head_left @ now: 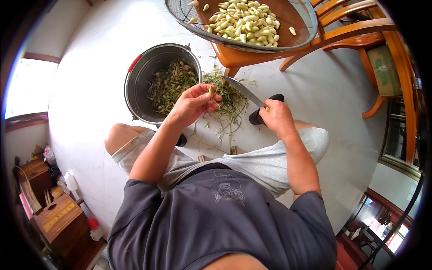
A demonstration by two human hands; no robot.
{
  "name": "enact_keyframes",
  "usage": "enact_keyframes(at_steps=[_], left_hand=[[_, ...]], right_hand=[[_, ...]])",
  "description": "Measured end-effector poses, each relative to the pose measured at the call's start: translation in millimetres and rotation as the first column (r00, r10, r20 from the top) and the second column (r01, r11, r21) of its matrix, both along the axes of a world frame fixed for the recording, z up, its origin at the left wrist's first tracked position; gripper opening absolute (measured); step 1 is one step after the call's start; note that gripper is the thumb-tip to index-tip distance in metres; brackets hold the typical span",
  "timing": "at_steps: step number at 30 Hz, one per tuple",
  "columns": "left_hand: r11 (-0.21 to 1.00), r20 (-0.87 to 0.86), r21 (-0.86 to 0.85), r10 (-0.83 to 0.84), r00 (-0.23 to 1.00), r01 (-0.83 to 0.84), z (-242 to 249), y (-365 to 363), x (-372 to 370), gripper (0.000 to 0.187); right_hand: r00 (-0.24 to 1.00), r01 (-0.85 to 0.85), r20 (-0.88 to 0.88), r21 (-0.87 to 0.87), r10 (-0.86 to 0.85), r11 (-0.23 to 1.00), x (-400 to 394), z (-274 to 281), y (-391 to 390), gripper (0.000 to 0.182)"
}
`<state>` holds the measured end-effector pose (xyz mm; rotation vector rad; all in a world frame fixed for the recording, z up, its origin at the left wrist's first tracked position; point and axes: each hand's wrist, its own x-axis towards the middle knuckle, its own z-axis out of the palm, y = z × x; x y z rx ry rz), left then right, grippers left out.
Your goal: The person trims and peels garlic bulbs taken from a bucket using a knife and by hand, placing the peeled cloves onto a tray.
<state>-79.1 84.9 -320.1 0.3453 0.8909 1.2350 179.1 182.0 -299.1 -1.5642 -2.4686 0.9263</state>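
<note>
Between the fingertips of my left hand (193,102) is a small pale onion-like bulb (211,91), greenish at its tip, with thin strands hanging below it. My right hand (277,117) is wrapped round the handle of a knife (245,92), its blade pointing up and left toward the bulb but apart from it. Just left of my left hand stands a metal bucket (130,85) holding many untrimmed, brownish-green bulbs (173,83). Under and beyond my hands, cut stalks and roots (231,105) lie heaped on the floor.
A mesh basket (191,20) with many cleaned bulbs (245,22) rests on a wooden chair (225,56) at the top. Another wooden chair (373,40) stands at right, near a green box (384,69). Wooden boxes (63,216) are at lower left. Pale tiles (90,135) cover the floor.
</note>
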Motion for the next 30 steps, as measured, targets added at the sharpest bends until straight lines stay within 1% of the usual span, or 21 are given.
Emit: enact_keyframes(at_steps=[3,4,7,9,12,15,16,18,22,28,30], left_hand=[[0.998,0.052,-0.020,0.063,0.997,-0.062,-8,1,3,0.009],[0.995,0.040,-0.023,0.098,0.994,-0.097,-13,1,3,0.008],[0.982,0.026,-0.020,0.187,0.982,-0.187,-33,1,1,0.007],[0.976,0.040,-0.003,0.219,0.975,-0.219,-38,3,-2,0.007],[0.974,0.150,-0.064,0.227,0.962,-0.219,-34,3,0,0.008],[0.981,0.184,-0.030,0.193,0.964,-0.191,-34,3,1,0.008],[0.981,0.169,-0.031,0.196,0.966,-0.193,-34,3,2,0.008],[0.979,0.138,-0.033,0.202,0.970,-0.200,-33,3,4,0.008],[0.980,0.188,-0.010,0.196,0.962,-0.198,-35,2,9,0.007],[0.978,0.262,-0.044,0.207,0.943,-0.203,-39,0,18,0.003],[0.975,0.269,-0.047,0.222,0.937,-0.218,-42,0,20,0.003]], right_hand=[[0.991,0.021,-0.129,-0.055,-0.028,0.998,-13,4,-5,0.022],[0.983,0.029,-0.177,-0.076,-0.042,0.997,-16,5,-6,0.023],[0.952,0.012,-0.307,-0.008,-0.014,1.000,-20,2,-7,0.023],[0.949,0.018,-0.313,-0.028,-0.026,0.999,-22,5,-8,0.023],[0.930,0.020,-0.366,-0.057,-0.040,0.998,-26,10,-11,0.023],[0.898,0.007,-0.438,-0.068,-0.036,0.998,-26,5,-17,0.024],[0.886,0.001,-0.462,-0.068,-0.032,0.998,-26,3,-18,0.024],[0.896,-0.012,-0.444,-0.061,-0.017,0.998,-27,3,-20,0.024],[0.878,-0.047,-0.477,0.008,0.045,0.999,-31,4,-26,0.022],[0.887,-0.079,-0.443,0.130,0.129,0.988,-32,-3,-26,0.019],[0.900,-0.078,-0.415,0.141,0.130,0.987,-32,-4,-27,0.019]])
